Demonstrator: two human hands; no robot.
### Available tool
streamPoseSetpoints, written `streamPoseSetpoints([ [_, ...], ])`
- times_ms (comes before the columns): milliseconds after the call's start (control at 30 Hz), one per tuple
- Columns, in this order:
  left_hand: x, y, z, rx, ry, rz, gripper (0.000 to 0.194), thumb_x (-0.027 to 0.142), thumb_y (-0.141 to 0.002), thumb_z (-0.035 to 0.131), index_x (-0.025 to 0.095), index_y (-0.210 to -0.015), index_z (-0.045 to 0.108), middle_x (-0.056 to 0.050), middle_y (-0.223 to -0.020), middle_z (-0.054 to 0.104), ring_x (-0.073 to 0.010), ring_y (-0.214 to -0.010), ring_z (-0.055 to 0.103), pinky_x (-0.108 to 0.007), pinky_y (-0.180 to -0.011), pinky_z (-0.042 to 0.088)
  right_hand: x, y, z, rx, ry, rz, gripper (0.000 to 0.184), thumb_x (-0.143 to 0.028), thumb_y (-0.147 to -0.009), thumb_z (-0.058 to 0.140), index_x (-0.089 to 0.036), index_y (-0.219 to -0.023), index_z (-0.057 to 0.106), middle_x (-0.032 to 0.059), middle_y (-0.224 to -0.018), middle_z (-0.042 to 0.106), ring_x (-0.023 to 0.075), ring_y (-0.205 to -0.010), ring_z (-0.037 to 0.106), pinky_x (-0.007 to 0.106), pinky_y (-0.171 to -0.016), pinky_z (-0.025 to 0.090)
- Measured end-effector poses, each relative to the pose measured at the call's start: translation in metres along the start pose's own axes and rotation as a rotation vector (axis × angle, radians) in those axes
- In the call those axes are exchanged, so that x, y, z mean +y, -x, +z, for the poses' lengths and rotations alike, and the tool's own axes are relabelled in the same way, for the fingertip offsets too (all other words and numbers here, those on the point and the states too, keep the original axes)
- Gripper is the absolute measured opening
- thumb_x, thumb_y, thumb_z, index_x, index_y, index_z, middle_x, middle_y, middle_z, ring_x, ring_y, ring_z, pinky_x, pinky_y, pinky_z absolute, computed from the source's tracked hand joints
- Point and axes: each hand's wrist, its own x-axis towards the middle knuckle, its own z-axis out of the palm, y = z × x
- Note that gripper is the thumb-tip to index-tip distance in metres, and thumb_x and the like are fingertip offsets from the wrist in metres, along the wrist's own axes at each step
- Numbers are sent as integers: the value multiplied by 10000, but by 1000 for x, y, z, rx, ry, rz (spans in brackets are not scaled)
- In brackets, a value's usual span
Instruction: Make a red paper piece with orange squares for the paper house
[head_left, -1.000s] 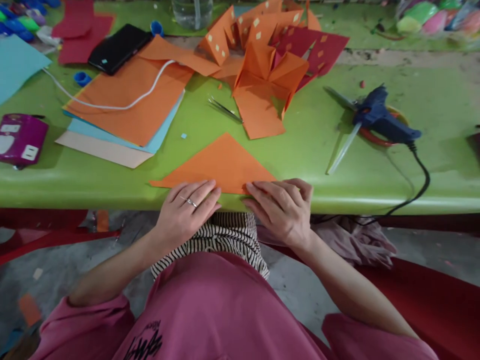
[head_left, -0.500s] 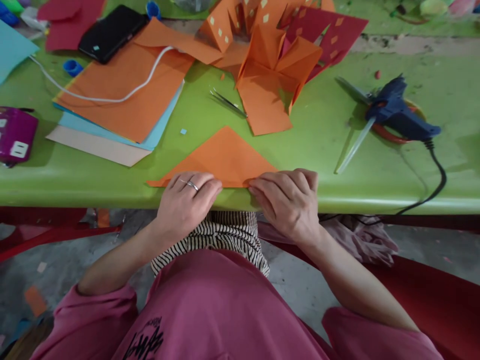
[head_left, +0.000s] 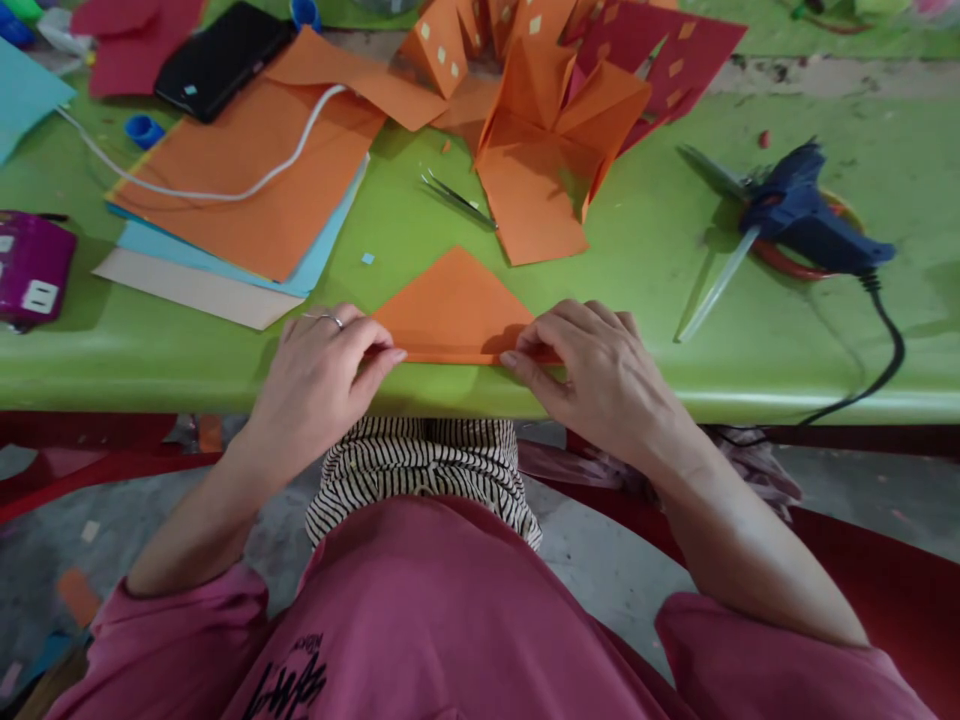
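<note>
A folded triangle of orange paper [head_left: 455, 310] lies at the near edge of the green table, its point facing away from me and a narrow folded strip along its near side. My left hand [head_left: 319, 365] pinches the left part of that strip between thumb and fingers. On the right, my right hand [head_left: 592, 370] grips the same strip in a pinch, thumb towards me. Both hands cover the paper's outer corners. Beyond the triangle are a pair of tweezers [head_left: 459, 198] and a standing orange folded-paper piece [head_left: 532, 200].
A blue glue gun [head_left: 799, 205] with a clear stick and black cord rests on the right. On the left lie stacked paper sheets [head_left: 255, 190], a white cable [head_left: 217, 197], a black phone [head_left: 225, 60] and a purple box [head_left: 34, 268]. Red paper [head_left: 701, 55] stands at the back.
My left hand has slid left along the folded edge, and its thumb now shows on the near side. My right hand has turned slightly, with its fingers higher on the paper.
</note>
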Motion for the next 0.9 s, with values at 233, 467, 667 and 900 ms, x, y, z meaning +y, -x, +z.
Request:
streamPoseSetpoints([
  [233, -34, 16, -10, 30, -124, -63, 213, 401, -965, 535, 233, -866, 622, -54, -842, 640, -258, -844, 597, -420, -780, 476, 8, -5, -3, -36, 8, 7, 280, -475, -940, 531, -235, -815, 604, 51, -832, 647, 230, -790, 575, 362, -713, 342],
  [467, -40, 27, -11, 65, -211, -165, 141, 342, -949, 557, 224, -880, 590, -69, -918, 648, -260, -892, 600, -417, -804, 474, 18, -12, 0, -56, -24, -9, 330, -541, -923, 527, -257, -770, 597, 43, -787, 647, 248, -762, 606, 374, -676, 347],
  [667, -36, 28, -10, 162, -293, -220, 77, 296, -894, 608, 224, -913, 589, -84, -945, 650, -292, -918, 620, -434, -800, 487, 21, -15, 4, -37, -29, -53, 352, -550, -939, 494, -268, -733, 546, 46, -760, 633, 256, -703, 598, 397, -658, 353],
  [900, -3, 23, 4, 208, -229, 226, 477, 80, -964, 402, 190, -1419, 495, -111, -1402, 601, -254, -1343, 524, -441, -1119, 406, 19, -17, 2, -59, -13, -32, 328, -542, -907, 547, -261, -740, 567, 34, -777, 649, 231, -707, 599, 375, -675, 352],
])
